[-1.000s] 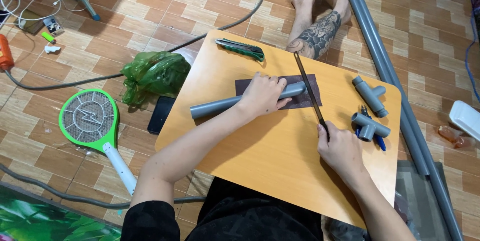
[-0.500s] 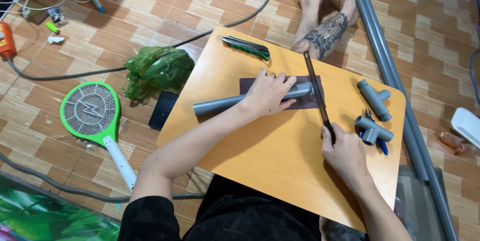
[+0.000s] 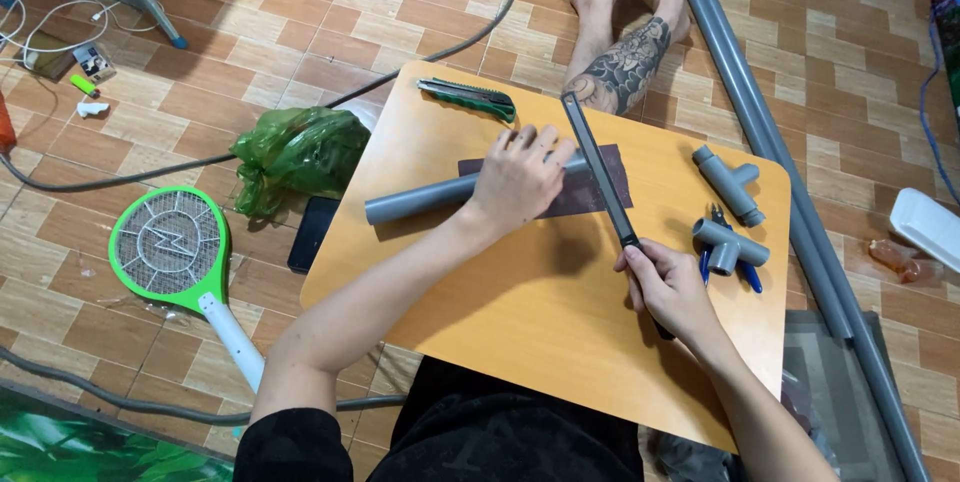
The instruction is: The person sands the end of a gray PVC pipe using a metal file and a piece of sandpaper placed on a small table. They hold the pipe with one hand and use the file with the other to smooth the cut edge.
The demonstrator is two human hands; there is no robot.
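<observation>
My left hand [image 3: 520, 177] presses down on a short grey plastic pipe [image 3: 415, 200] that lies across a dark sheet of sandpaper [image 3: 590, 192] on a small wooden table [image 3: 530, 322]. My right hand [image 3: 668, 287] grips the handle of a long dark file or saw blade [image 3: 598, 167], whose blade runs across the pipe's right end, beside my left fingers. Two grey T-shaped pipe fittings [image 3: 728, 182] [image 3: 728, 242] sit at the table's right edge, with blue-handled pliers [image 3: 745, 272] under the nearer one.
A green utility knife [image 3: 468, 97] lies at the table's far edge. On the tiled floor are a green plastic bag [image 3: 295, 152], a dark phone [image 3: 312, 232], a green racket-shaped swatter [image 3: 168, 247], long grey pipes [image 3: 790, 182], cables, and another person's tattooed legs [image 3: 625, 52].
The long blade has swung slightly, its far tip shifting left over the pipe. My left hand stays pressed on the pipe; the view has drifted a little.
</observation>
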